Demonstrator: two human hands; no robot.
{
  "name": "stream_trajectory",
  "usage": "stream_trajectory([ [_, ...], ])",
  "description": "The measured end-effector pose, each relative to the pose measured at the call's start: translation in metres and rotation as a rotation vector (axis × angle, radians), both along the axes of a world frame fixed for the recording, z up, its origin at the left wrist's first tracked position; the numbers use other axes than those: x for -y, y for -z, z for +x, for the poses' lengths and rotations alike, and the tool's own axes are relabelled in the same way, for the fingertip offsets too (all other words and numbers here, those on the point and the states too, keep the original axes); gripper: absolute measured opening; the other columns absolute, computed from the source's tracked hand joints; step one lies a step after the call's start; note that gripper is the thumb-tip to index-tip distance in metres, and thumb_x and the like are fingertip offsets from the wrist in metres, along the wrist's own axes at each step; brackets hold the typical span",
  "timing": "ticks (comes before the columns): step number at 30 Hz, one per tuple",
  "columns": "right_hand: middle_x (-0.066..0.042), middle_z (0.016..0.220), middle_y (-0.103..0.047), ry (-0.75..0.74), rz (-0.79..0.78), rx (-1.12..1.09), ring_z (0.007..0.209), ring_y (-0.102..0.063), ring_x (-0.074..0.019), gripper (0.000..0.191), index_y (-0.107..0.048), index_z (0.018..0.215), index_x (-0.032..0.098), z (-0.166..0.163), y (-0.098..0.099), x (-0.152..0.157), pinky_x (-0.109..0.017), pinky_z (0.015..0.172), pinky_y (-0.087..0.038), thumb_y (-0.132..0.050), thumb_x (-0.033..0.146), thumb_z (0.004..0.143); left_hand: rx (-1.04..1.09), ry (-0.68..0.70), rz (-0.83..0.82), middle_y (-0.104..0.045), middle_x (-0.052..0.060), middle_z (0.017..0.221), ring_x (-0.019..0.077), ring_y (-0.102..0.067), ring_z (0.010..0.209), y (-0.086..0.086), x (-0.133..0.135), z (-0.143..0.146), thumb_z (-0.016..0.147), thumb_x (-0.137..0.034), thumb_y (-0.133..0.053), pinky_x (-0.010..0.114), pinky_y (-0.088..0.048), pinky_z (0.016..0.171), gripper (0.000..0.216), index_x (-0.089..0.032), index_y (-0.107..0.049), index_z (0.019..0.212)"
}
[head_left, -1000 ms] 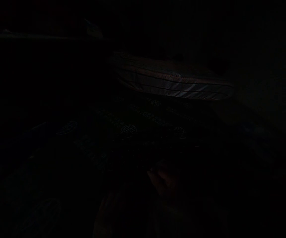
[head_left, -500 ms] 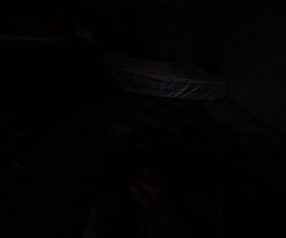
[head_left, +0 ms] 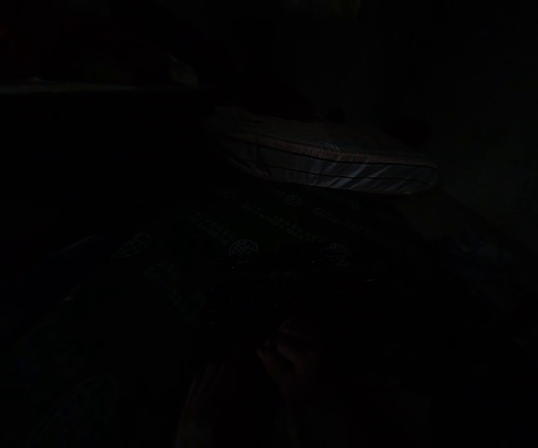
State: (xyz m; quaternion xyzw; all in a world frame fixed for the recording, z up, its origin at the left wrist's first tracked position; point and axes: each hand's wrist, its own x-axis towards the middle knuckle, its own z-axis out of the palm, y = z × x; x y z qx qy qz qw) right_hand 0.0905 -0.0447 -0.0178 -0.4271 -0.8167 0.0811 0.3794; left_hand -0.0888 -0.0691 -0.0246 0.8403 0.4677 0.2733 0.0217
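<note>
The scene is nearly black, so only faint shapes show. My right hand (head_left: pixel 292 354) is low in the middle, its dim fingers bent and pointing up and left. Left of it, at the bottom edge, my left hand (head_left: pixel 201 398) is a fainter shape with its fingers lost in shadow. Just beyond both hands lies a dark object (head_left: pixel 269 292) with small glints in rows; its kind cannot be made out. Whether either hand touches or holds it is hidden by the dark.
A dark green sheet (head_left: pixel 269 227) printed with pale globe marks and lettering spreads under and beyond the dark object. Behind it lies a mattress-like pad (head_left: pixel 344 171) with a shiny, striped side. At the upper left runs a pale ledge (head_left: pixel 86 88).
The whole view has shifted, with everything now slightly farther right and lower in the picture. Both hands stay in about the same place beside the dark object.
</note>
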Motion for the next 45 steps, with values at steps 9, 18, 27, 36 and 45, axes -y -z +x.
stream_trajectory([
  [9, -0.007, 0.116, -0.057, 0.071, -0.013, -0.057, 0.094, -0.058, -0.0156, 0.024, -0.057, 0.110, 0.021, -0.003, -0.003, -0.001, -0.035, 0.081, -0.051, -0.049, 0.035, 0.092, -0.011, -0.008, 0.023, -0.057, 0.009, 0.116, 0.0183, -0.057, 0.100, 0.001, 0.003, 0.000, 0.090, -0.036, -0.050, 0.040, -0.048, 0.088, 0.029, -0.017, -0.057, 0.111],
  [18, 0.000, 0.064, -0.062, 0.203, -0.072, 0.009, 0.058, -0.057, -0.0101, 0.028, -0.062, 0.067, 0.022, 0.001, -0.031, 0.004, -0.021, 0.057, -0.046, -0.049, 0.031, 0.089, 0.008, -0.005, 0.016, -0.056, 0.009, 0.117, 0.0189, -0.056, 0.101, 0.002, 0.005, 0.000, 0.090, -0.036, -0.051, 0.040, -0.049, 0.088, 0.030, -0.017, -0.056, 0.112],
  [27, -0.004, 0.086, -0.067, 0.330, -0.282, 0.344, 0.079, -0.061, -0.0178, 0.017, -0.067, 0.081, 0.024, 0.026, -0.057, -0.035, -0.030, 0.070, -0.046, -0.053, 0.033, 0.086, 0.037, -0.003, -0.004, -0.056, 0.009, 0.116, 0.0187, -0.057, 0.100, 0.003, 0.006, 0.000, 0.090, -0.037, -0.050, 0.040, -0.049, 0.087, 0.030, -0.017, -0.056, 0.112],
  [36, -0.007, 0.100, -0.065, 0.394, -0.286, 0.410, 0.097, -0.057, -0.0180, 0.022, -0.068, 0.094, 0.019, 0.062, -0.040, -0.112, -0.027, 0.085, -0.042, -0.048, 0.020, 0.088, 0.053, -0.001, 0.010, -0.056, 0.009, 0.116, 0.0181, -0.057, 0.099, 0.003, 0.008, 0.000, 0.090, -0.035, -0.050, 0.039, -0.049, 0.086, 0.028, -0.017, -0.056, 0.111],
  [45, -0.006, 0.101, -0.065, 0.348, -0.341, 0.475, 0.091, -0.060, -0.0158, 0.023, -0.071, 0.093, 0.021, 0.064, -0.031, -0.164, -0.025, 0.079, -0.044, -0.050, 0.016, 0.085, 0.059, 0.002, 0.000, -0.057, 0.009, 0.116, 0.0180, -0.057, 0.099, 0.003, 0.008, -0.002, 0.090, -0.036, -0.050, 0.039, -0.049, 0.087, 0.027, -0.018, -0.057, 0.111],
])
